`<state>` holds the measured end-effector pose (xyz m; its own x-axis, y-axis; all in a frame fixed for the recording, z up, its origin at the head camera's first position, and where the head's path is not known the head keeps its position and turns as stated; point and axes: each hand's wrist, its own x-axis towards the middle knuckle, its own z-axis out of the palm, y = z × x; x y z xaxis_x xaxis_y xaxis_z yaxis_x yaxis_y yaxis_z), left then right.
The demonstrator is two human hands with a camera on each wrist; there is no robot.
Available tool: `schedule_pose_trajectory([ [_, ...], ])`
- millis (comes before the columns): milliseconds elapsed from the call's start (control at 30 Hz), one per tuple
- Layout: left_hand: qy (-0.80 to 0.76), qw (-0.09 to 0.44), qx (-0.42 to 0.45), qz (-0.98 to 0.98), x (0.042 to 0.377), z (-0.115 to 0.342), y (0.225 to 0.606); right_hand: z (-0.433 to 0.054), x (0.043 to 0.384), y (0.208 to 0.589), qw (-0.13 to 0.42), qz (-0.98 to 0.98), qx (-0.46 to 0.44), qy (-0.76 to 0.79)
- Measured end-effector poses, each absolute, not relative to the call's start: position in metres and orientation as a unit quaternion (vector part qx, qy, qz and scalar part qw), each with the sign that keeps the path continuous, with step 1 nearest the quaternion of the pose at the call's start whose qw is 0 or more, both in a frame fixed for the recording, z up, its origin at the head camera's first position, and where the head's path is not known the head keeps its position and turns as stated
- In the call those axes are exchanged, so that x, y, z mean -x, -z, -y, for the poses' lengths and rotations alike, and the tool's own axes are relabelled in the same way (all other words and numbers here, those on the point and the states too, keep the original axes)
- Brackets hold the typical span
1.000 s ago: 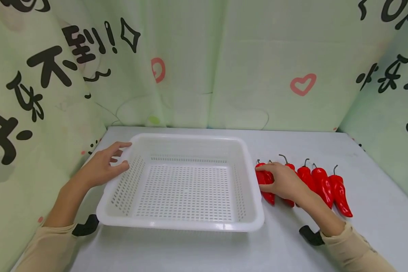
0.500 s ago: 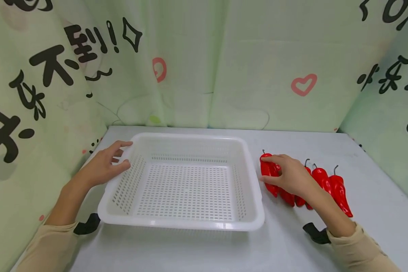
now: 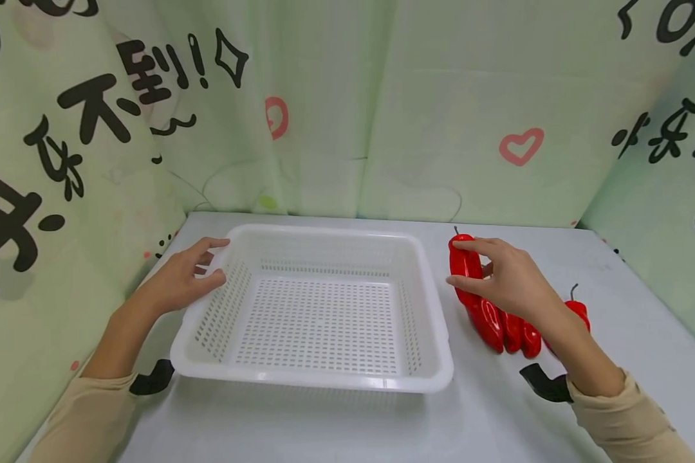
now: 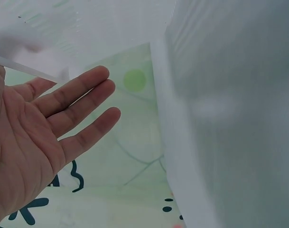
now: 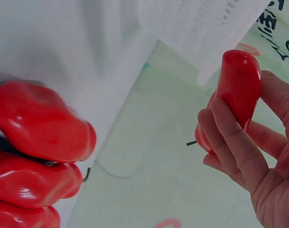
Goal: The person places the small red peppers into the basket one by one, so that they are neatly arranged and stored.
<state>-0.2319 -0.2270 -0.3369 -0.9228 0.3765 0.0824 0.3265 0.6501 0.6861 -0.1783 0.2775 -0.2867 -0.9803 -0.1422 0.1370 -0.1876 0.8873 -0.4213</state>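
Observation:
In the head view a white perforated plastic basket (image 3: 318, 231) sits in the middle of the table. At its left rim is my left hand (image 3: 182, 276), thumb and index fingertip along the edge; the left wrist view shows the other fingers (image 4: 82, 99) straight and spread. To the right of the basket, my right hand (image 3: 506, 276) pinches a glossy red chili pepper (image 3: 464, 263) between thumb and fingers, its dark stem upward. In the right wrist view this pepper (image 5: 239, 80) is raised, its middle hidden by the fingers.
Several more red chili peppers (image 3: 486, 325) lie in a row on the white table (image 3: 498, 411), partly under the right forearm. Light green curtains (image 3: 428, 109) with black lettering stand around the back and sides.
My right hand has taken the leftmost chili pepper from the row, moving it up and away from the other peppers. My left hand stays at the basket rim.

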Motion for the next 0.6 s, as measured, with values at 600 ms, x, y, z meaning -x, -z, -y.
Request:
schedule_pose_trajectory([
  [600, -0.363, 0.051, -0.191, -0.911, 0.234, 0.229, 0.337, -0.258, 0.180, 0.247, 0.095, 0.964, -0.116, -0.221],
])
